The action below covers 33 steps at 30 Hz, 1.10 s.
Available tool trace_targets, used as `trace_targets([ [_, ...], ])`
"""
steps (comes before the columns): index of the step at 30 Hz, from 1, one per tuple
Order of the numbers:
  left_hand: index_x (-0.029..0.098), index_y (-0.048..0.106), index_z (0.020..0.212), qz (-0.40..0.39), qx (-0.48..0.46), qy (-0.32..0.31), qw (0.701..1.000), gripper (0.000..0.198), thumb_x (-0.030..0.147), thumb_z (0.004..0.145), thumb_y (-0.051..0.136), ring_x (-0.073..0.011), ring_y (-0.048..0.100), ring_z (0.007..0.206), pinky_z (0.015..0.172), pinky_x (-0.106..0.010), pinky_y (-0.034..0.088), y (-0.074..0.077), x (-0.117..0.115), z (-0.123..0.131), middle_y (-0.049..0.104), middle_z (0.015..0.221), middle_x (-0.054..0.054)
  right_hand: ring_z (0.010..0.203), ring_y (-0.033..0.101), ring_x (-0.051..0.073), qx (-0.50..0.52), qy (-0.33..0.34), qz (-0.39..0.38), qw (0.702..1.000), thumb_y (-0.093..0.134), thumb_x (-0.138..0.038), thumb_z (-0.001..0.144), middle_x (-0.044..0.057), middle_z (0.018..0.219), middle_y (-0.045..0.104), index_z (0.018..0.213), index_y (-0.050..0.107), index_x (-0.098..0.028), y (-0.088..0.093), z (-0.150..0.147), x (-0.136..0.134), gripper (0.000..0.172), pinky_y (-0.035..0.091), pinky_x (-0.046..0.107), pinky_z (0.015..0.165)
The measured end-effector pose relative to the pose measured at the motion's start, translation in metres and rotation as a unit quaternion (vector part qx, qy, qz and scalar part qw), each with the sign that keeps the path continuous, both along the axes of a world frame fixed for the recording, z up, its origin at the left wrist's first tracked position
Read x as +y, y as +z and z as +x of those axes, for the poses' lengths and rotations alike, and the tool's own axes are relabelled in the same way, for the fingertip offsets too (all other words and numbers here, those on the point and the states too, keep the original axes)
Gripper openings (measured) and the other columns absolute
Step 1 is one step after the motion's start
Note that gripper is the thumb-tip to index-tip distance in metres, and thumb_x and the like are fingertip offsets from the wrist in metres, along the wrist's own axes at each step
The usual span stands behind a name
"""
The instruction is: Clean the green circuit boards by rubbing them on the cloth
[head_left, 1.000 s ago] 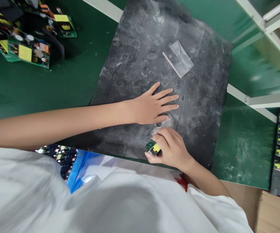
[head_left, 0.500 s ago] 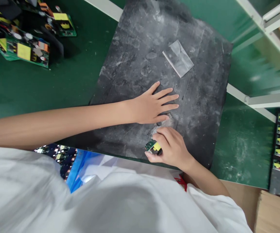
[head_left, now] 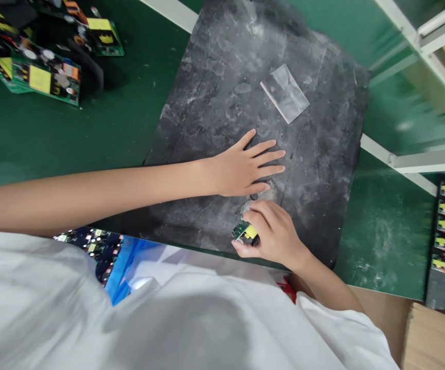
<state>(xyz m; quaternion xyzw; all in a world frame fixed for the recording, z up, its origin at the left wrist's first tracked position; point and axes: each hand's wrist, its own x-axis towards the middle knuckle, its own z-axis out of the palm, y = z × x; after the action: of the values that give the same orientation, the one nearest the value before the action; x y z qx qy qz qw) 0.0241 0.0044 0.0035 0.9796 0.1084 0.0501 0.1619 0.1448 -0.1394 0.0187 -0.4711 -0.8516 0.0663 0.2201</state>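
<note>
My left hand [head_left: 241, 167] lies flat with spread fingers on a scuffed black mat [head_left: 315, 169]; nothing is in it. Close to the mat's near edge, my right hand [head_left: 274, 234] grips a small green circuit board [head_left: 240, 229] with a yellow part on it between thumb and fingers. Much of that board is hidden by the fingers. A rough greyish patch [head_left: 272, 192] shows on the mat beside my left little finger and just above my right hand. Farther up the mat lies a clear flat plastic piece [head_left: 286, 95].
Several circuit boards [head_left: 48, 77] are heaped at the upper left of the green table [head_left: 102, 133]. A black tray [head_left: 444, 295] with rows of boards stands at the right, near a white metal frame [head_left: 426, 162]. Below the table edge are a blue-edged bin [head_left: 120, 277] and a cardboard box [head_left: 434, 339].
Both hands keep their places, the right one still on the circuit board. The whole view has shifted very slightly.
</note>
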Motion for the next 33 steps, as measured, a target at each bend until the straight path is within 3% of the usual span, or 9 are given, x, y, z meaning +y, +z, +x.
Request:
trace_targets([
  [13, 0.026, 0.031, 0.142, -0.002, -0.012, 0.001, 1.0, 0.049, 0.04, 0.095, 0.034, -0.0285, 0.016, 0.142, 0.113, -0.059, 0.01, -0.001, 0.0, 0.001, 0.023, 0.152, -0.004, 0.073, 0.055, 0.023, 0.007, 0.004, -0.009, 1.0, 0.052, -0.034, 0.083, 0.008, 0.081, 0.054, 0.089, 0.051, -0.016, 0.0, 0.001, 0.001, 0.019, 0.048, 0.033, 0.06],
  [19, 0.027, 0.025, 0.144, 0.007, 0.023, -0.001, 1.0, 0.051, 0.042, 0.096, 0.028, -0.0274, 0.01, 0.143, 0.114, -0.058, 0.007, 0.001, 0.0, 0.001, 0.017, 0.154, -0.003, 0.067, 0.052, 0.02, -0.032, -0.067, -0.004, 0.997, 0.049, -0.036, 0.087, 0.006, 0.079, 0.054, 0.087, 0.05, -0.016, 0.003, 0.009, 0.005, 0.02, 0.045, 0.031, 0.057],
  [25, 0.026, 0.027, 0.144, 0.003, 0.014, -0.003, 1.0, 0.05, 0.041, 0.096, 0.028, -0.0278, 0.012, 0.143, 0.114, -0.058, 0.007, 0.001, 0.0, 0.0, 0.019, 0.154, -0.004, 0.067, 0.053, 0.022, -0.037, -0.004, 0.023, 0.999, 0.049, -0.033, 0.085, 0.008, 0.077, 0.054, 0.084, 0.051, -0.014, 0.003, -0.003, -0.001, 0.019, 0.044, 0.033, 0.055],
  [33, 0.026, 0.026, 0.144, 0.011, 0.018, -0.002, 1.0, 0.05, 0.042, 0.096, 0.027, -0.0278, 0.012, 0.143, 0.114, -0.058, 0.008, 0.0, 0.0, 0.002, 0.018, 0.154, -0.004, 0.065, 0.051, 0.02, -0.047, -0.064, 0.02, 0.997, 0.047, -0.036, 0.088, 0.006, 0.076, 0.052, 0.087, 0.05, -0.015, 0.002, 0.007, 0.004, 0.02, 0.043, 0.031, 0.056],
])
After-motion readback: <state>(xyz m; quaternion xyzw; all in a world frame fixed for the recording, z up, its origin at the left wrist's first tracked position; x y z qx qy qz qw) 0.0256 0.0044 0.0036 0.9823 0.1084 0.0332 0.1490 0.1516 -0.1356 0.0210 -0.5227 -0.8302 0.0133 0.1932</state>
